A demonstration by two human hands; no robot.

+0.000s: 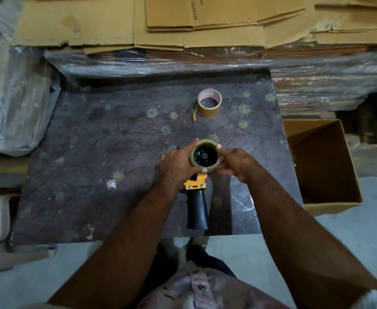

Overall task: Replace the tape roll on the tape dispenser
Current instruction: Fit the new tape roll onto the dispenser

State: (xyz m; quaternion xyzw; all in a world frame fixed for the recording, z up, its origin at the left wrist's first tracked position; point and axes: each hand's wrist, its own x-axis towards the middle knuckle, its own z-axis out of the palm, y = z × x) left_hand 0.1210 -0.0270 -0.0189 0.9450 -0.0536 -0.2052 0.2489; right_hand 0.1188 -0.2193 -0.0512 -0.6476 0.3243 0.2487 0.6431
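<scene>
Head view, looking down on a dark, veined stone tabletop (94, 152) marked with pale spots and scuffs, standing on a grey floor (350, 253). At far left, plastic-wrapped bundles (16, 97) lie against the table edge. Along the far edge, more film-wrapped stacks (183, 61) carry flattened cardboard sheets (205, 23); 1 sheet bears the print "CEILING FAN". At right, beside the table, an open cardboard box (330, 197) sits on the floor.

On the tabletop, right of centre toward the far side, a brown tape roll (209, 103) stands on its flat face, well apart from the hands, with a short loose tail hanging at its left.

Near the front edge, the tape dispenser (197, 204) lies with its black handle pointing toward the person and its yellow frame just beyond it. A translucent tan tape roll (205, 155) sits around the dispenser's black hub, the hub showing through its core. The left hand (178, 163) curls its fingers around the left side of this roll, thumb on the lower rim. The right hand (234, 161) pinches the right side with fingertips on the rim. Both grips are narrow and closed on the roll. The person's shirt (194, 288) shows at the bottom.
</scene>
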